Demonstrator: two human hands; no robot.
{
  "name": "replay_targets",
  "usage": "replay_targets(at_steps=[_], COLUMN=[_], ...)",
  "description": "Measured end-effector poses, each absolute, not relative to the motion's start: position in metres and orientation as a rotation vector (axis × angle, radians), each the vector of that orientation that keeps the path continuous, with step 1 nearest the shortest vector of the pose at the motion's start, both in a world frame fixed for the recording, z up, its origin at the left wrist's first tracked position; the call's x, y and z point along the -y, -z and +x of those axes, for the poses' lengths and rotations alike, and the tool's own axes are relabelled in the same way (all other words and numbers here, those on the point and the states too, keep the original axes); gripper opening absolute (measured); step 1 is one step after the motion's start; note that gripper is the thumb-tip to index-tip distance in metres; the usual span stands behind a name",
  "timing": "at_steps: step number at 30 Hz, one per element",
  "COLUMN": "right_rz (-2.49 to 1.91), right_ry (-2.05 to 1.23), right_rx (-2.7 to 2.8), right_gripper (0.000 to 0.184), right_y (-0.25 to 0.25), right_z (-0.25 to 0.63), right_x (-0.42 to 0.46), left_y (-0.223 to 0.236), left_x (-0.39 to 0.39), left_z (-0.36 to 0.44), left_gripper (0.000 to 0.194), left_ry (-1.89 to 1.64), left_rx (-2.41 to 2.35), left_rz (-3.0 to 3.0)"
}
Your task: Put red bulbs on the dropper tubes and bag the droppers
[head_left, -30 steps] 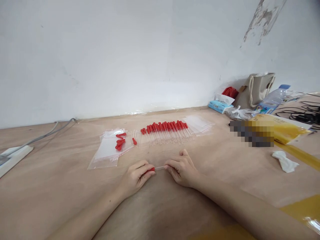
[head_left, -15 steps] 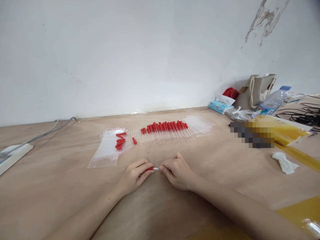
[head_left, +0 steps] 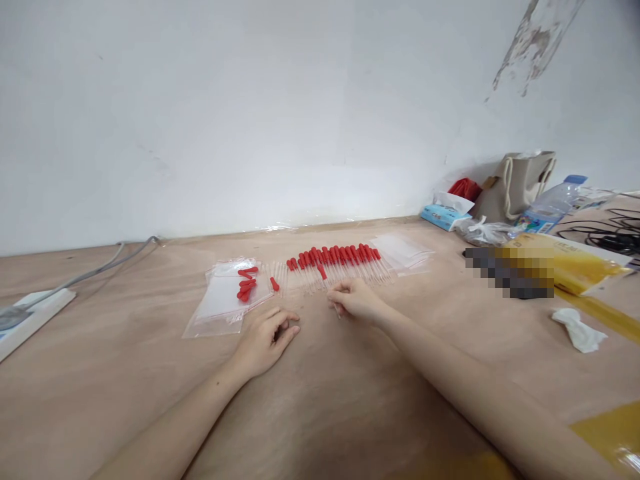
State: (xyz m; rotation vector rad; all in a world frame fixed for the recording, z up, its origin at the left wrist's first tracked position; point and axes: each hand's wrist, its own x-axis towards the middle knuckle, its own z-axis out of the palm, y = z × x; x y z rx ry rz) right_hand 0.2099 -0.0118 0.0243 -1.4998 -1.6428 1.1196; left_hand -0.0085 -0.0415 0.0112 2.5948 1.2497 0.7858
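Observation:
My right hand [head_left: 354, 301] reaches forward to a row of glass droppers with red bulbs [head_left: 340, 257] on the wooden table [head_left: 325, 400]. Its fingers pinch the clear end of one dropper [head_left: 323, 272], whose red bulb lies just in front of the row. My left hand [head_left: 267, 337] rests on the table with fingers loosely spread and nothing in them. Left of the row lie a few bare glass tubes [head_left: 278, 273], a single red bulb [head_left: 274, 284] and several loose red bulbs [head_left: 245, 285] on a pile of clear zip bags [head_left: 220, 303].
More clear bags [head_left: 403, 248] lie right of the row. At the far right are a tissue box [head_left: 443, 213], a canvas bag [head_left: 520, 183], a water bottle [head_left: 553, 200], a yellow packet [head_left: 570, 261], black cables [head_left: 607, 233] and a crumpled tissue [head_left: 580, 330]. A power strip [head_left: 30, 315] sits left.
Both hands held one dropper between them near me. Now my right hand has carried it forward to the row, and my left hand has let go and rests on the table.

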Motion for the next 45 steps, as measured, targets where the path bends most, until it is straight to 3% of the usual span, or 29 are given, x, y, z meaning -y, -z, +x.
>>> replay_targets(at_steps=[9, 14, 18, 25, 31, 35, 40, 45], right_rz=[-1.811, -1.932, -1.841, -1.902, -1.963, -1.971, -1.923, -1.571], right_ry=[-0.511, -0.351, -0.271, -0.329, -0.468, -0.541, -0.543, -0.365], right_rx=[1.673, 1.715, 1.832, 1.876, 1.860, 1.859, 1.894, 1.917], right_gripper=[0.019, 0.033, 0.026, 0.032, 0.032, 0.038, 0.027, 0.020], right_y=[-0.028, -0.024, -0.024, -0.026, -0.037, -0.040, -0.037, -0.021], right_z=[0.144, 0.138, 0.131, 0.107, 0.103, 0.101, 0.117, 0.159], right_x=[-0.042, -0.041, -0.034, -0.033, -0.040, -0.043, -0.038, -0.012], left_y=[-0.010, -0.011, -0.013, -0.011, -0.021, -0.027, -0.026, -0.027], left_x=[0.043, 0.043, 0.043, 0.045, 0.015, -0.013, -0.024, -0.026], left_z=[-0.012, -0.011, -0.010, -0.009, -0.017, -0.019, -0.015, -0.012], left_gripper=[0.014, 0.014, 0.014, 0.014, 0.021, 0.029, 0.034, 0.031], left_ry=[-0.782, -0.784, -0.761, -0.815, -1.085, -0.888, -0.752, -0.692], left_rx=[-1.225, -1.227, -1.243, -1.247, -1.880, -2.219, -2.281, -2.287], left_rz=[2.556, 2.561, 2.564, 2.572, 2.538, 2.450, 2.366, 2.368])
